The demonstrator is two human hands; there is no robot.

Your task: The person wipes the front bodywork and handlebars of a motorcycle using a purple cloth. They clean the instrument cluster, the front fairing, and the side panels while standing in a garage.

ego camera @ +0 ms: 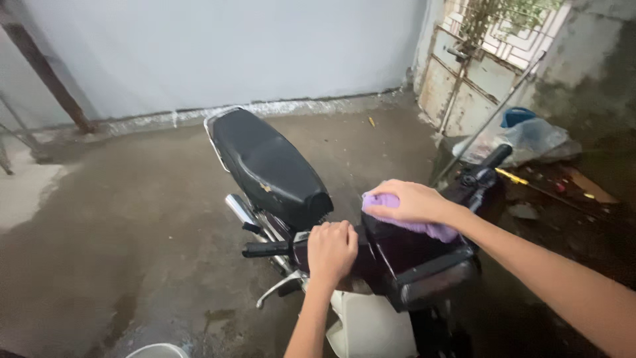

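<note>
Right now one purple cloth (411,222) lies flat under the right hand (405,201), pressed onto the dark top of the motorbike (404,262) between its two handlebars; the left hand (331,250) is curled tight around the left handlebar grip (265,249). One black seat (268,166) stretches away beyond both hands; one white bucket (158,351) sits on the wet floor (119,252).

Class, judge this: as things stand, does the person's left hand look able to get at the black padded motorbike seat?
Probably yes. The left hand grips the bar by the black handlebar grip, and the black padded motorbike seat lies just beyond it with nothing between; it would have to let go first.
</note>
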